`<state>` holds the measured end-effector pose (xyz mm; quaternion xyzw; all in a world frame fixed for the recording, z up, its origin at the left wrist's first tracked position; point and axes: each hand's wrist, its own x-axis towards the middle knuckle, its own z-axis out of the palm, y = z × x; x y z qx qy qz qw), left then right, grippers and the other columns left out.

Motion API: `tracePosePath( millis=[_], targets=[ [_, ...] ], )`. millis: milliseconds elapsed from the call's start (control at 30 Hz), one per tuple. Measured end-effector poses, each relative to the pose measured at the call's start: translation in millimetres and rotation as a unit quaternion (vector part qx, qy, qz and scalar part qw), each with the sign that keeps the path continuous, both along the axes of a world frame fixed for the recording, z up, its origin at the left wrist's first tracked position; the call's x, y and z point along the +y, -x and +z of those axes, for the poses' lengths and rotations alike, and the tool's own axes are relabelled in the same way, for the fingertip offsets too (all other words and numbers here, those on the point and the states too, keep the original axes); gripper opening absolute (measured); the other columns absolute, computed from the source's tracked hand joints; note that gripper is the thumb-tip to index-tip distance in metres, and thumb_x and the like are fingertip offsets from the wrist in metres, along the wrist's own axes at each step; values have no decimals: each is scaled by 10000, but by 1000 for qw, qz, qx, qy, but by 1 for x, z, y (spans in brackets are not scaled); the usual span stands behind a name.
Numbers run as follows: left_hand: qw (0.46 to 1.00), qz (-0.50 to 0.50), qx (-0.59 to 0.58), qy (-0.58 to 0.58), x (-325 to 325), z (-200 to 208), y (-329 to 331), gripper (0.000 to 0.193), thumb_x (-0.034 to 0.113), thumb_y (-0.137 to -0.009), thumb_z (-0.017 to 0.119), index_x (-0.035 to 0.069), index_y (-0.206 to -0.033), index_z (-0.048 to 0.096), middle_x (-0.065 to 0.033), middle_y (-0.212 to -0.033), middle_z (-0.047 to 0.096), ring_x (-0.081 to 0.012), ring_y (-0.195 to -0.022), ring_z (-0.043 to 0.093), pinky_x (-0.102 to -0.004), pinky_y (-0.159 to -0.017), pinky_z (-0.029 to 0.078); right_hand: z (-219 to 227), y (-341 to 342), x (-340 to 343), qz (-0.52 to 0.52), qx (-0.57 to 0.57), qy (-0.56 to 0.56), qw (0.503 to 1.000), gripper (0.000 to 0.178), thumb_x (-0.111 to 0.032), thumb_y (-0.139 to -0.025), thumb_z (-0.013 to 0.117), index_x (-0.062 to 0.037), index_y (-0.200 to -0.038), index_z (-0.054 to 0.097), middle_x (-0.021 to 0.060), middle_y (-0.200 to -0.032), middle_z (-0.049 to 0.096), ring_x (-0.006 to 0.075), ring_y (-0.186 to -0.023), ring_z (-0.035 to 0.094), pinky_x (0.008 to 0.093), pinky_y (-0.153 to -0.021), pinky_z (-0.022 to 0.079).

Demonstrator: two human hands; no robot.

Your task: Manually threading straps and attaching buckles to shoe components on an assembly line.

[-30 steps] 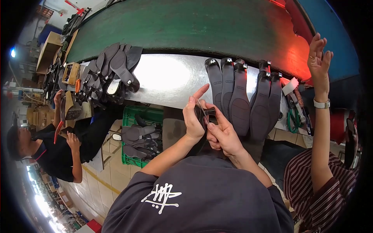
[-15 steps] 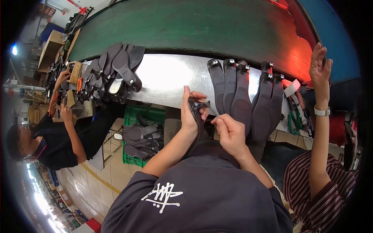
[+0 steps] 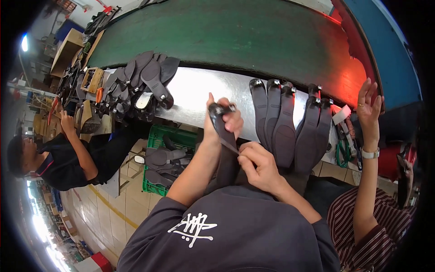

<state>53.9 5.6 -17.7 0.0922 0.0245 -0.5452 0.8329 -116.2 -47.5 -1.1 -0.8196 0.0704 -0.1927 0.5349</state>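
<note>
My left hand (image 3: 213,129) is wrapped round the heel end of a dark shoe sole (image 3: 225,154) with a shiny black heel part. The sole's long flat part hangs down toward my lap. Just below and to the right, my right hand (image 3: 260,165) pinches a thin greyish strip (image 3: 230,146). This strip slants across the sole from my right fingers toward my left hand; where its upper end is fixed I cannot tell. In front of me on the metal ledge stands a row of similar dark soles (image 3: 284,136) with shiny heel tips.
A pile of dark soles (image 3: 152,75) lies at the ledge's left. A green conveyor belt (image 3: 217,50) runs behind. Below sits a green crate (image 3: 154,133) of sole pieces. One co-worker (image 3: 68,158) sits left; another's raised arm (image 3: 369,131) is at right, near scissors (image 3: 342,149).
The sole has turned so its flat face shows more. My right hand has moved slightly down and left, and a thin strip now shows in its fingers.
</note>
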Motion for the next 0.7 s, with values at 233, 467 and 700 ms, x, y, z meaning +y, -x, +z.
tracePosePath(
  millis=[233,467,700],
  targets=[
    [981,83,-158,80,-8,76,-46,593,593,-910,447,51,-887,687,-41,-574,452,-160,-503,434,-257,-473,323,51,-22,-20,-36,101,-224,969,337,-137,-814,731,-33,-1092,573,-16,-645,521,26,-564,396,218,-505,335],
    [899,12,-313,-305,15,44,-18,493,435,-986,415,0,-1118,607,-101,-857,663,-168,-820,635,-285,-707,477,98,7,-79,-162,92,350,918,341,-120,-720,751,-76,-1010,576,114,-859,613,330,-697,619,406,-564,465],
    [916,39,-231,-326,7,11,5,394,410,-964,508,79,-754,551,-61,-661,579,-151,-608,564,-277,-570,457,75,14,-46,-174,29,162,971,469,-20,-798,671,-76,-1255,578,127,-989,561,207,-606,555,301,-597,478]
  ],
)
